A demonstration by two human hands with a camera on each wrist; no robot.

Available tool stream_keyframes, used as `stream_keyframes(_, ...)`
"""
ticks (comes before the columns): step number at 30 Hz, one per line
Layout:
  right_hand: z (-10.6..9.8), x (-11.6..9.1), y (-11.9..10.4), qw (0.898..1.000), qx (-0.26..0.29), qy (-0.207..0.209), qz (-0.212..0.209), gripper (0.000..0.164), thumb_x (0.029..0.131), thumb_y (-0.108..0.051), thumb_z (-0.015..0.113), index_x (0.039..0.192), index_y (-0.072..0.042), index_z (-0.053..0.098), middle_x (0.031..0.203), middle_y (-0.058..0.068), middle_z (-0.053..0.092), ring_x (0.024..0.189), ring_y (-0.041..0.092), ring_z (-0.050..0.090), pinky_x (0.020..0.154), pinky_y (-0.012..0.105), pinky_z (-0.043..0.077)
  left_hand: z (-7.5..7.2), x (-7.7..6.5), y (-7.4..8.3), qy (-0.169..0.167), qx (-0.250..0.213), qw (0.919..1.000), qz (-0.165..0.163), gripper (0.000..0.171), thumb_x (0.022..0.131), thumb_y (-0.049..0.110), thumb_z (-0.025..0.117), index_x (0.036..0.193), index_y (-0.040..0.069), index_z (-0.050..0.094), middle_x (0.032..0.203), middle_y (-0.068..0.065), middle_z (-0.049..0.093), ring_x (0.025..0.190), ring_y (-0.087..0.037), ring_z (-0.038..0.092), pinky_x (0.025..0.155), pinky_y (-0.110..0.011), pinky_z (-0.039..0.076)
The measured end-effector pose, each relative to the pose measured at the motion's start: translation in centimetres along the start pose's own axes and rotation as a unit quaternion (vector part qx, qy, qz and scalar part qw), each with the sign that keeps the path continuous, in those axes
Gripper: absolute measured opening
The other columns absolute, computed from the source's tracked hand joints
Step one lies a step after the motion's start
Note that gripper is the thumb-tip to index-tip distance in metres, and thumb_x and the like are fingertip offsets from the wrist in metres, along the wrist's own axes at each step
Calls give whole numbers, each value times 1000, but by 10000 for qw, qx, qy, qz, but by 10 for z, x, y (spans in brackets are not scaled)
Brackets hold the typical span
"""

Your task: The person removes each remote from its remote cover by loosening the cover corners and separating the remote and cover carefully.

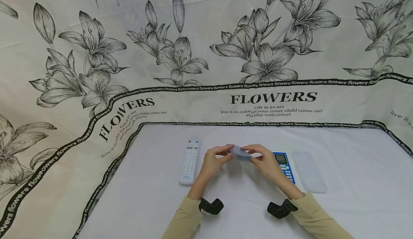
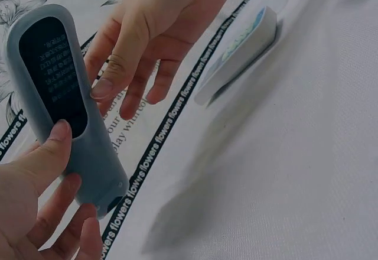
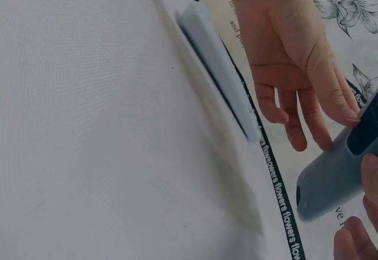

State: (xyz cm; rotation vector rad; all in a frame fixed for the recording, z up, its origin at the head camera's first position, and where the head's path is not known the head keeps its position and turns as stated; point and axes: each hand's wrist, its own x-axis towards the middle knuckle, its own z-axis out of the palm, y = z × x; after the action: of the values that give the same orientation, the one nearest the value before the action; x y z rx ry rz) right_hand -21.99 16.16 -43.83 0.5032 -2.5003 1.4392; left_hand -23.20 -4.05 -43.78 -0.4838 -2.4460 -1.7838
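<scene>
Both hands hold up a grey-blue, rounded remote-shaped piece [image 1: 240, 154] above the white table. In the left wrist view it looks like a remote control in a soft cover [image 2: 97, 162], with a dark panel [image 2: 54, 74] bearing rows of small pale print. My left hand [image 1: 212, 163] pinches one end, its thumb on the panel's lower edge. With thumb and fingers, my right hand [image 1: 266, 163] grips the opposite side. Close to my right forearm lies a blue-faced remote with a small screen [image 1: 281, 159], partly hidden by that arm.
A white remote with many buttons [image 1: 189, 162] lies left of my left hand. Right of the blue-faced remote is a flat translucent sleeve [image 1: 309, 172]. Flower-printed cloth [image 1: 193, 106] hangs behind the white tabletop [image 1: 238, 210]. Each wrist carries a black camera mount [image 1: 212, 206].
</scene>
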Motion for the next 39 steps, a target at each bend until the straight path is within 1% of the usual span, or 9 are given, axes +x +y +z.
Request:
stream_keyframes(3, 0, 0, -2, 9999, 61, 147, -10, 31, 87, 4, 64, 116, -5, 67, 115, 15, 66, 99, 6, 58, 75, 20, 54, 2, 0, 0, 141, -52, 9999, -12, 31, 83, 11, 73, 114, 11, 71, 108, -11, 71, 99, -25, 62, 86, -41, 49)
stream_keyframes(4, 1, 0, -2, 9998, 99, 195, -12, 30, 87, 4, 64, 116, -4, 67, 114, 16, 66, 99, 2, 57, 76, 20, 54, 4, 2, -5, 206, -51, 9998, 6, 31, 83, 13, 74, 114, 13, 72, 107, -9, 71, 98, -22, 61, 85, -38, 50)
stream_keyframes(7, 1, 1, -4, 9991, 247, 347, -26, 28, 88, 3, 63, 115, -4, 67, 113, 16, 67, 99, -6, 55, 77, 17, 53, 6, 2, -4, 423, -100, 9990, 63, 30, 81, 13, 75, 112, 13, 73, 103, -9, 70, 97, -21, 61, 80, -29, 53)
stream_keyframes(11, 2, 1, -7, 9981, 391, 467, 20, 26, 89, -3, 64, 115, -3, 66, 115, 17, 67, 98, -6, 58, 81, 20, 55, 8, 2, 0, 701, -56, 9975, 56, 28, 79, 15, 77, 106, 12, 75, 102, -9, 68, 96, -19, 59, 70, -17, 52)
stream_keyframes(16, 2, 1, -13, 9971, 592, 421, 239, 25, 90, -7, 65, 115, -1, 65, 115, 17, 66, 96, -7, 60, 85, 26, 56, 11, 3, 1, 921, -114, 9957, 49, 26, 77, 18, 78, 102, 8, 76, 103, -10, 68, 100, -23, 62, 72, -17, 53)
stream_keyframes(22, 2, 3, -16, 9953, 804, 379, 385, 24, 91, -8, 64, 114, 0, 64, 113, 17, 67, 97, -9, 57, 87, 19, 53, 12, 5, 1, 905, -478, 9946, 188, 27, 78, 14, 77, 103, 5, 75, 106, -12, 72, 101, -28, 67, 80, -26, 56)
stream_keyframes(28, 0, 3, -17, 9939, 926, 366, 480, 27, 92, -12, 63, 116, 1, 63, 113, 18, 67, 98, -4, 59, 84, 13, 50, 12, 4, 5, 843, -564, 9948, 16, 27, 80, 15, 77, 105, 6, 74, 105, -10, 73, 94, -22, 69, 75, -20, 55)
stream_keyframes(35, 0, 3, -18, 9926, 998, 232, 652, 33, 94, -18, 61, 121, 0, 61, 114, 19, 66, 98, -8, 56, 86, 14, 48, 13, 5, 5, 941, -676, 9932, -85, 26, 80, 16, 77, 103, 5, 74, 103, -12, 74, 88, -19, 68, 72, -18, 51)
stream_keyframes(39, 0, 4, -19, 9877, 1340, 86, 806, 36, 95, -17, 60, 124, 4, 57, 118, 24, 63, 94, -7, 60, 85, 18, 52, 15, 7, 3, 977, -731, 9923, -220, 25, 81, 12, 76, 103, 2, 74, 103, -15, 73, 82, -17, 66, 68, -19, 52)
